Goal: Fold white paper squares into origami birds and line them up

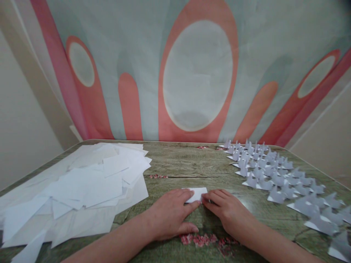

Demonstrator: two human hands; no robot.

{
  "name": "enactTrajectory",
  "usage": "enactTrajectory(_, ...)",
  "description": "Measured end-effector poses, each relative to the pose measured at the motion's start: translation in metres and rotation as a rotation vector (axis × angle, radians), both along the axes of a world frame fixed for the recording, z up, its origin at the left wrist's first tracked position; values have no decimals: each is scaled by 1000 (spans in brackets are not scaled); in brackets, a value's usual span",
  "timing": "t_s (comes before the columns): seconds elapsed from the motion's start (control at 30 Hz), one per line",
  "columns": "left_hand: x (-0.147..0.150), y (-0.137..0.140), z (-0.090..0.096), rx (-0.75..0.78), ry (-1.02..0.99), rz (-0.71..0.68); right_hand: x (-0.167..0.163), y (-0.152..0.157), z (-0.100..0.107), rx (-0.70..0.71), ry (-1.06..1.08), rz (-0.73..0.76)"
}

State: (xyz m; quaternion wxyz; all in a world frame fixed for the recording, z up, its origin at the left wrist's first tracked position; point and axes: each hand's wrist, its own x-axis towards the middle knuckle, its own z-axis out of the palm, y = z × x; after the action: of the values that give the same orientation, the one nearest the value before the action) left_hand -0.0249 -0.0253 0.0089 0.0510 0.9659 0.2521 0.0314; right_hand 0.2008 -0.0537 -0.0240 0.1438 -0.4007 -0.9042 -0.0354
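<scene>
A small folded piece of white paper [199, 194] lies on the table between my hands. My left hand [175, 212] rests flat over its left part, fingers stretched out and the thumb apart on the wood. At the paper's right edge, my right hand [223, 208] has its fingertips pinched together on the corner. Part of the paper is hidden under the left fingers, so its full shape cannot be seen.
Loose sheets of white paper [104, 184] are heaped on the left. Several rows of folded white paper figures [276, 179] stand along the right side. The wood-patterned table [178, 160] bears pink flower prints. Behind it hangs a patterned backdrop [149, 73].
</scene>
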Motion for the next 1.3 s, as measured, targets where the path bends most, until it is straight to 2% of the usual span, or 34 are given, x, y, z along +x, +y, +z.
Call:
enactTrajectory(0.27,-2,-6,8,15,39,21,-2,0,1,8,-45,-24)
enactTrajectory(0.6,-5,-13,28,-6,94,189,-2,1,3,31,-49,-19)
enactTrajectory(0.87,-3,-15,32,-15,99,218,9,2,5,23,-30,-51)
enactTrajectory(0.97,-3,-15,32,0,104,215,14,6,12,-49,40,-92)
enactTrajectory(1.1,-4,-14,29,32,79,201,16,18,19,-228,293,-149)
enactTrajectory(1.3,-1,-12,27,71,70,147,8,27,13,-370,423,-162)
